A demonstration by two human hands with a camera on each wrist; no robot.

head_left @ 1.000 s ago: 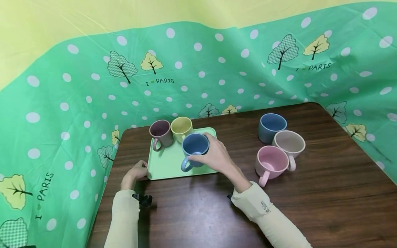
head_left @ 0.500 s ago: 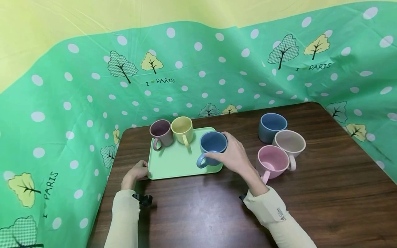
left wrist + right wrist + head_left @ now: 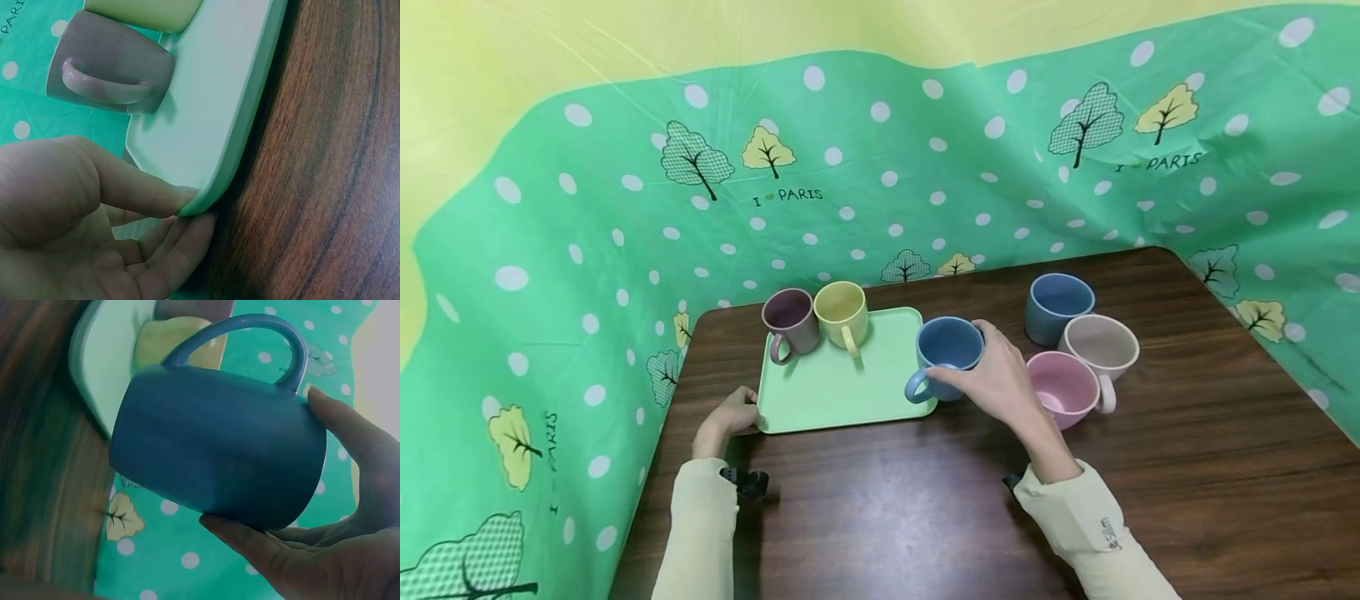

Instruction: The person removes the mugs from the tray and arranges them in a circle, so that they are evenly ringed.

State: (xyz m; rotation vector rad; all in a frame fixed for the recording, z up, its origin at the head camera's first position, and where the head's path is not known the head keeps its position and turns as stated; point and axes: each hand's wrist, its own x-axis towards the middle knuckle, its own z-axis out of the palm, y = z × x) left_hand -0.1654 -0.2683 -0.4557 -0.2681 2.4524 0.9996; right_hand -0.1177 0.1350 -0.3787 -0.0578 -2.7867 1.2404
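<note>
My right hand (image 3: 1003,379) grips a blue mug (image 3: 946,350) by its body near the rim, the handle pointing toward the front left. In the head view this mug overlaps the right end of a light green tray (image 3: 835,392). In the right wrist view the thumb and fingers straddle the blue mug (image 3: 219,444). My left hand (image 3: 728,423) pinches the tray's front left corner; the left wrist view shows the thumb on top of the tray (image 3: 200,112) rim and fingers beneath. On the tray's back left stand a purple mug (image 3: 792,325) and a yellow mug (image 3: 842,315).
Right of the tray, a second blue mug (image 3: 1058,308), a whitish mug (image 3: 1101,346) and a pink mug (image 3: 1060,387) cluster on the dark wooden table (image 3: 880,517). A green polka-dot cloth (image 3: 865,167) hangs behind and along the left side.
My right hand has carried the blue mug rightward, from over the tray's middle to its right end, and now partly hides the pink mug. The left hand stays at the tray's corner.
</note>
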